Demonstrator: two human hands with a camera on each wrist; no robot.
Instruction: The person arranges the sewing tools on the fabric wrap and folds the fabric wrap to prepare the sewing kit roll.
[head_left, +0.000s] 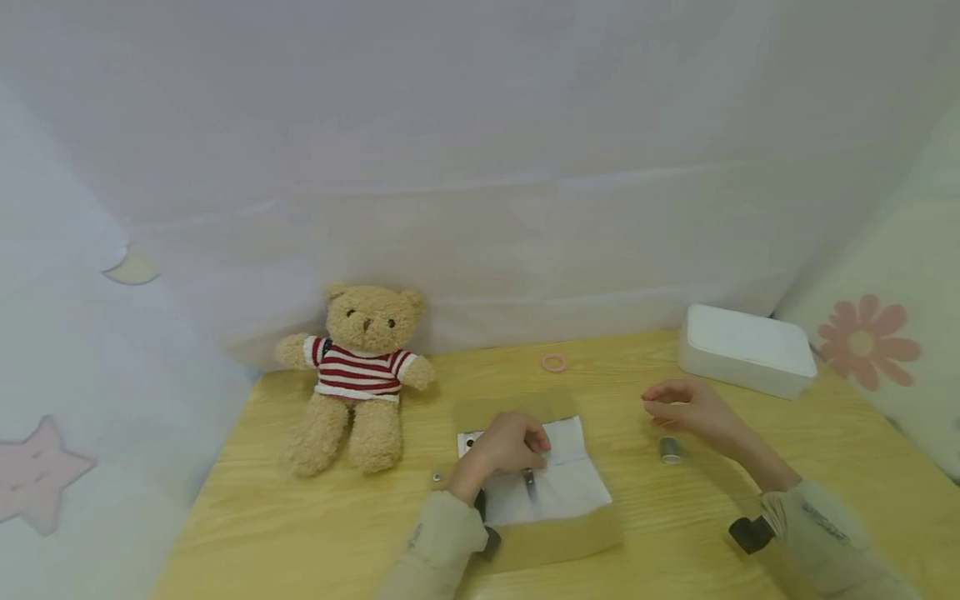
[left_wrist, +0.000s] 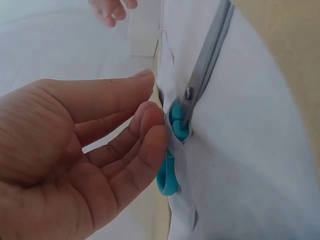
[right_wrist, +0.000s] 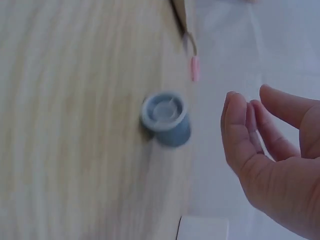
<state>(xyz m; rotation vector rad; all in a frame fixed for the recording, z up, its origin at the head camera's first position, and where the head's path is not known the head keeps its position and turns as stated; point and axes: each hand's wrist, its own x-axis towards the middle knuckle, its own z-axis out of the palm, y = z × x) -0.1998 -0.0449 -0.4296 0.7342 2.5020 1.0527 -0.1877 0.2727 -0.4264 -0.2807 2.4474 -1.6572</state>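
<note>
My left hand (head_left: 510, 446) is over a white cloth (head_left: 577, 475) spread on a tan sheet. Its fingers are loosely bent, with nothing visible between them. Close by its fingertips in the left wrist view are scissors (left_wrist: 206, 60) with teal handles (left_wrist: 168, 175), set through the cloth so that part of the handles is hidden. In the head view the scissors are a dark, blurred strip. My right hand (head_left: 690, 410) hovers empty with relaxed fingers near a small grey cylinder (head_left: 670, 450). The right wrist view shows the recessed round end of this cylinder (right_wrist: 166, 117).
A teddy bear (head_left: 363, 375) in a red-striped shirt sits at the left. Behind the cloth lies a pink ring (head_left: 554, 362). The white box (head_left: 750, 346) stands at the back right, and the tan sheet (head_left: 555, 542) shows past the cloth on the yellow table (head_left: 315, 533).
</note>
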